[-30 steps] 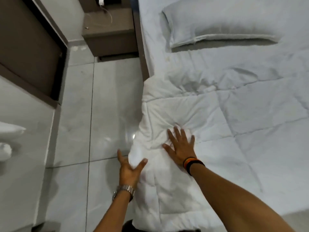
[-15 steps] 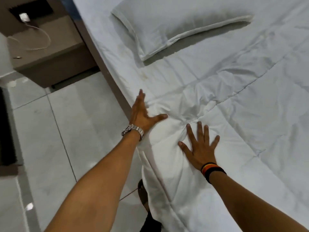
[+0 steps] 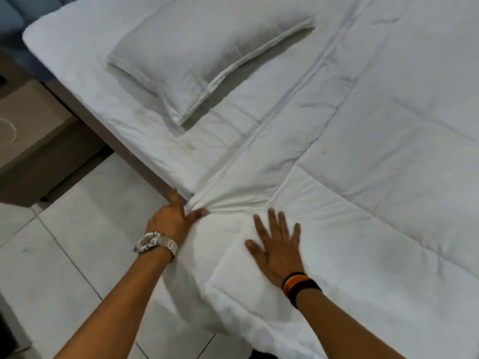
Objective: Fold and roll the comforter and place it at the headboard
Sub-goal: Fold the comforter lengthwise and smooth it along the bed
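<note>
Comforter [image 3: 363, 203] edge pinched in left hand [image 3: 172, 220] at bed side; right hand [image 3: 278, 251] pressed flat, fingers spread.

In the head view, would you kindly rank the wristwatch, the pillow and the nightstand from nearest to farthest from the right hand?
From the right hand, flat on the comforter:
1. Wristwatch, just to its left on the other wrist.
2. Pillow, farther up the bed, near its head.
3. Nightstand, off the bed, at the far left edge.

comforter [image 3: 363, 203] cut off right, bottom | nightstand [image 3: 31, 151] cut off left
</note>
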